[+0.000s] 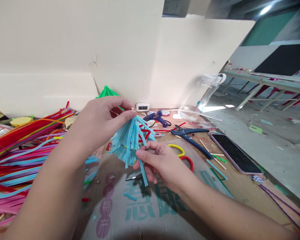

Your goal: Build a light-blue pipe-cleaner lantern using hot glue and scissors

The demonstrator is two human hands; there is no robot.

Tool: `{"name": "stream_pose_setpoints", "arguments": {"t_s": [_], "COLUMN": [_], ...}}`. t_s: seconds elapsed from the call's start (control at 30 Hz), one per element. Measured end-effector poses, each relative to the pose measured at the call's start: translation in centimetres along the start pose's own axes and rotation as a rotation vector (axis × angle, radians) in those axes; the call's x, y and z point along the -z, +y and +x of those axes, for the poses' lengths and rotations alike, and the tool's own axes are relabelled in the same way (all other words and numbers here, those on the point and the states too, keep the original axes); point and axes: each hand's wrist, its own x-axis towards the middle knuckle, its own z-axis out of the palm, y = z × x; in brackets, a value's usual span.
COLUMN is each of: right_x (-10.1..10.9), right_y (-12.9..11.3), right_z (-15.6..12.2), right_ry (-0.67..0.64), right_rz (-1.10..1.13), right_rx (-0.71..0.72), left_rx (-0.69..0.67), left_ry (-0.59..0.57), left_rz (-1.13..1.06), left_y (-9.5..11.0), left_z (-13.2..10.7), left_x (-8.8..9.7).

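A: Where's the blue fringed piece [132, 136] sitting?
B: Spreading below the left hand [110, 115], which is pinching its top.
A: Right hand [158, 158]?
B: Pinching a blue strip [144, 175] at the piece's lower right.

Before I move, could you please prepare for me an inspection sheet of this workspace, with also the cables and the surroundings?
Surface: table, partly under a printed plastic sheet; a blue offcut lies on the sheet.
Things in hand: blue tuft, with a blue strip hanging at its lower right.
Clutter: coloured stems at left; scissors, cutter, glue gun, clock, bottle and phone.
Hands: left hand grips the tuft's top; right hand pinches the strip.
Cables: no power cable made out; a purple cord at right.
Surroundings: white panel behind; littered floor and another table at right.
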Motion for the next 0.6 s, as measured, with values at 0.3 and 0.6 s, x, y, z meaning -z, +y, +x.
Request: {"name": "stream_pose_setpoints", "arguments": {"t_s": [0.3, 0.6], "right_x": [0.2, 2.9], "right_y": [0.0, -4.1], "right_z": [0.1, -0.6], "right_ry": [-0.007, -0.009], "right_rz": [-0.037, -0.691], "right_rx": [0.023, 0.05], "left_rx": [0.062, 0.054], "left_ry": [-0.117, -0.21], "left_rz": [-0.012, -0.102], "left_y": [-0.3, -1.4], "left_z": [-0.2, -0.4], "left_x": [0.5, 0.6]}}
